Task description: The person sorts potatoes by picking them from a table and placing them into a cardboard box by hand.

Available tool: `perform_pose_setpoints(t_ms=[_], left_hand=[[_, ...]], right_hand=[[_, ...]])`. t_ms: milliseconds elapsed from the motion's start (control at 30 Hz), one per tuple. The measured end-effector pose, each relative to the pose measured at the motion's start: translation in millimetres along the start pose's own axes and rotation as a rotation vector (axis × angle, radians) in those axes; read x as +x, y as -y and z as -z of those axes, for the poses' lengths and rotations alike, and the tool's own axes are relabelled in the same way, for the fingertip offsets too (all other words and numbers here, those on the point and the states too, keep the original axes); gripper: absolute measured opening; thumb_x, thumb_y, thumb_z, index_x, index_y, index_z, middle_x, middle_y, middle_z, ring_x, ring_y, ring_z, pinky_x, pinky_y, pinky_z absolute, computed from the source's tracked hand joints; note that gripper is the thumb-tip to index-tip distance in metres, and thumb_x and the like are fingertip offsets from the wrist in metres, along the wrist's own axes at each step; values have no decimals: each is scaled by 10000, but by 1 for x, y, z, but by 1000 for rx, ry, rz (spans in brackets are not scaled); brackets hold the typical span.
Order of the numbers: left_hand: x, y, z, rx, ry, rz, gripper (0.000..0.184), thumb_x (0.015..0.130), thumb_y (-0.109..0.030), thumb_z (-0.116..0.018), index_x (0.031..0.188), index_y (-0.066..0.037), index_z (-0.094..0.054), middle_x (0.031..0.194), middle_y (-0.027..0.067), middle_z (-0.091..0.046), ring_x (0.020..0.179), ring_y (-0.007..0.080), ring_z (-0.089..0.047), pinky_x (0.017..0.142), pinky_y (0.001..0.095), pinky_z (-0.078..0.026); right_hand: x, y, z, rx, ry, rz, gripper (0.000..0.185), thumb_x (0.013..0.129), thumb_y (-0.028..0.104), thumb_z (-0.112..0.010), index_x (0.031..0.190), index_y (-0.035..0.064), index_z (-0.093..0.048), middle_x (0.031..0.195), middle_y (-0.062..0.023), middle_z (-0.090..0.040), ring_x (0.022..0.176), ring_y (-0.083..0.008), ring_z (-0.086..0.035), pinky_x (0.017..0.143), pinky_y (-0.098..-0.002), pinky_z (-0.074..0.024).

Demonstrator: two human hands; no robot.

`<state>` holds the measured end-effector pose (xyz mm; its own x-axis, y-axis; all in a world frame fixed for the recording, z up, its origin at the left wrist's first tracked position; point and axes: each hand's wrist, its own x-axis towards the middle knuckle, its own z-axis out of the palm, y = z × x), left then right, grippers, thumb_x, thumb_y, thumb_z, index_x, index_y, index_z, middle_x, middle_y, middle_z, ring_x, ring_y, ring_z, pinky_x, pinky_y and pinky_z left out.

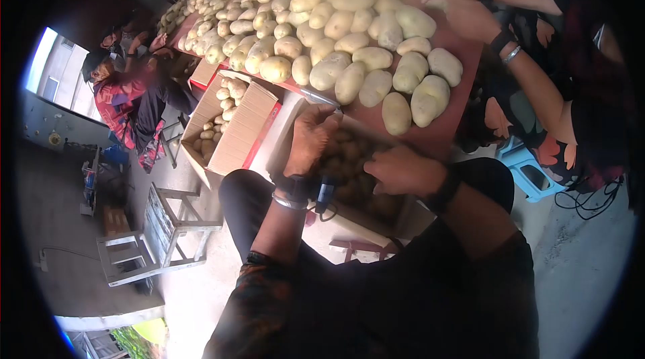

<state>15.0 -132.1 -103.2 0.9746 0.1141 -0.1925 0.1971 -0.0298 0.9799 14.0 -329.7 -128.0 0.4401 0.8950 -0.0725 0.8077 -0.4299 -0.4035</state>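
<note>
Many potatoes (339, 24) crowd the red tabletop (463, 100).

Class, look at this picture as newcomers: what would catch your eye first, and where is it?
The heap of pale potatoes strikes first, spread over the red tabletop at the top. Below it, the wearer's left hand and right hand are at an open cardboard box between the knees. At left stands a worn wooden stool.
</note>
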Motion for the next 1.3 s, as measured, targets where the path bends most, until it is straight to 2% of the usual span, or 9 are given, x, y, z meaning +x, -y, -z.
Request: perform_pose_setpoints(t_ms=[133, 200, 333, 533, 733, 967, 1100, 1167, 1300], left_hand=[[29, 7, -6, 104, -75, -262, 302, 787, -141, -661, 1031, 10, -568, 876, 48, -607, 741, 110, -548, 639, 234, -449], [35, 0, -13, 624, -227, -506, 391, 715, -169, -698, 1046, -15, -559, 858, 147, -614, 769, 254, -610, 676, 334, -492], [48, -1, -27, 887, -278, -590, 488, 659, -236, -711, 1072, -36, -544, 978, 205, -561, 828, 368, -590, 706, 436, -484], [64, 8, -30, 866, -332, -693, 483, 657, -219, -696, 1080, -30, -559, 920, 223, -590, 812, 387, -590, 704, 433, -492], [57, -9, -5, 230, -131, -279, 385, 734, -150, -664, 1039, 64, -566, 836, 82, -638, 761, 132, -590, 667, 265, -482], [1, -17, 52, 87, -29, -21, 396, 757, -194, -632, 1066, 42, -560, 903, 105, -621, 788, 140, -579, 639, 241, -459], [0, 32, 69, 520, -108, 224, 366, 743, -225, -625, 999, 35, -598, 877, 131, -636, 800, 177, -609, 649, 270, -475], [8, 74, 83, 810, -147, 133, 358, 729, -226, -632, 986, 22, -610, 909, 172, -644, 861, 243, -624, 715, 313, -485], [12, 81, 79, 844, -209, 178, 376, 723, -217, -639, 1024, 6, -602, 967, 192, -638, 910, 285, -620, 773, 338, -477]], right_hand=[[2, 2, 4, -25, -24, 0, 300, 652, 236, -733, 801, 14, -597, 740, -144, -626, 758, -324, -629, 667, -408, -504], [0, 3, 1, -25, -12, -15, 304, 645, 237, -739, 798, 15, -598, 738, -143, -627, 757, -324, -629, 667, -407, -505], [2, -4, -7, -35, -54, 18, 309, 637, 246, -745, 798, 23, -603, 746, -143, -630, 756, -321, -630, 670, -409, -504], [1, -5, -8, -31, -54, 22, 312, 650, 261, -738, 800, 21, -607, 773, -141, -635, 771, -318, -628, 687, -411, -498], [-2, -3, -2, 4, -7, -16, 313, 685, 274, -720, 818, 13, -611, 808, -154, -634, 806, -314, -622, 700, -416, -494], [2, 5, 11, -22, 214, -106, 318, 734, 262, -642, 944, 39, -557, 915, -135, -569, 891, -314, -570, 765, -410, -461], [2, 3, 5, -73, 149, -96, 311, 726, 252, -642, 926, 27, -561, 898, -139, -579, 867, -324, -580, 754, -412, -469], [3, 3, 4, -32, 178, -72, 309, 718, 247, -647, 912, 20, -567, 898, -150, -587, 859, -325, -588, 739, -417, -477], [7, 4, 3, -54, 236, -115, 319, 724, 254, -653, 924, 17, -576, 912, -154, -600, 840, -325, -604, 718, -423, -489]])
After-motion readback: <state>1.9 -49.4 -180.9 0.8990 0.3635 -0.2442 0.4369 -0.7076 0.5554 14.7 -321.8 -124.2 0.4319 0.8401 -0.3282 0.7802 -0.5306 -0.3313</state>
